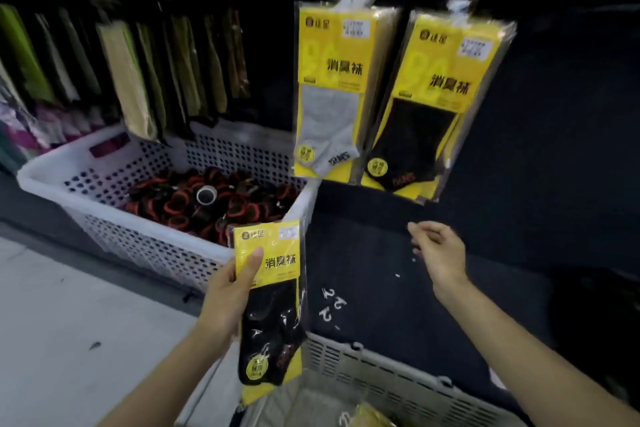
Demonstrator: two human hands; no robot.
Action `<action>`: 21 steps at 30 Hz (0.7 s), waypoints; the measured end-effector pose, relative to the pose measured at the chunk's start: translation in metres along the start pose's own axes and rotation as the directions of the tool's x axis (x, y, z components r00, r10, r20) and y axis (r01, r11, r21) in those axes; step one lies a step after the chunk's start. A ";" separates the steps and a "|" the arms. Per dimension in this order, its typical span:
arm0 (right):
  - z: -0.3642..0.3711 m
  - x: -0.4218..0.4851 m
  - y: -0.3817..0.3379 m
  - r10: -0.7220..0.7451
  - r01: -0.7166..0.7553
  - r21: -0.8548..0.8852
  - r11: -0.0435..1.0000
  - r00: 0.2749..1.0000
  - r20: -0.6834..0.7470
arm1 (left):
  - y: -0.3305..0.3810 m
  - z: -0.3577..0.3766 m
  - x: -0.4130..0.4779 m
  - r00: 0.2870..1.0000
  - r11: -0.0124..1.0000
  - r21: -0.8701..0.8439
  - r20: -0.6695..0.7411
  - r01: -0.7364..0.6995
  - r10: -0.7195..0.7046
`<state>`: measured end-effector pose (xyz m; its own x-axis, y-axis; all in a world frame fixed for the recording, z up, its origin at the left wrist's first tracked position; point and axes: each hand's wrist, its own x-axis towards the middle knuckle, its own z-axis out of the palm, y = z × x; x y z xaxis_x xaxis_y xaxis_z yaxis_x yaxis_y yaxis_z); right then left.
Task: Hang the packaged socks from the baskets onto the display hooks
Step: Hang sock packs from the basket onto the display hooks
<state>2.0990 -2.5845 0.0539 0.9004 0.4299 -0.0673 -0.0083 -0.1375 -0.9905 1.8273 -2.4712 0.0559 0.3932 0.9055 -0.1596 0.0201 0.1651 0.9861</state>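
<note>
My left hand (230, 295) grips a yellow pack of black socks (272, 308) upright, thumb across its front, just above a grey basket (391, 376) at the bottom. My right hand (438, 253) hovers to the right with loosely curled fingers and holds nothing. Two yellow packs hang on display hooks on the dark wall above: a pack of grey socks (332, 90) and a pack of black socks (433, 104) to its right. Another yellow pack (372, 418) lies in the grey basket.
A white perforated basket (104, 166) on the left holds several black and orange rolled socks. Rows of packaged socks (138, 73) hang on the left wall. White plastic hooks (332, 303) lie on the dark shelf. Pale floor lies at the lower left.
</note>
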 end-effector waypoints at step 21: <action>0.106 0.029 0.212 0.278 -0.046 -0.667 0.744 0.929 0.245 | -0.055 -0.019 0.001 0.960 0.955 0.097 0.005 0.279 -0.281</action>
<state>2.0769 -2.5065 -0.1708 0.7271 0.5800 -0.3673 0.2422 -0.7173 -0.6533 1.8087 -2.4722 0.0007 0.3766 0.8207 -0.4297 0.2178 0.3724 0.9022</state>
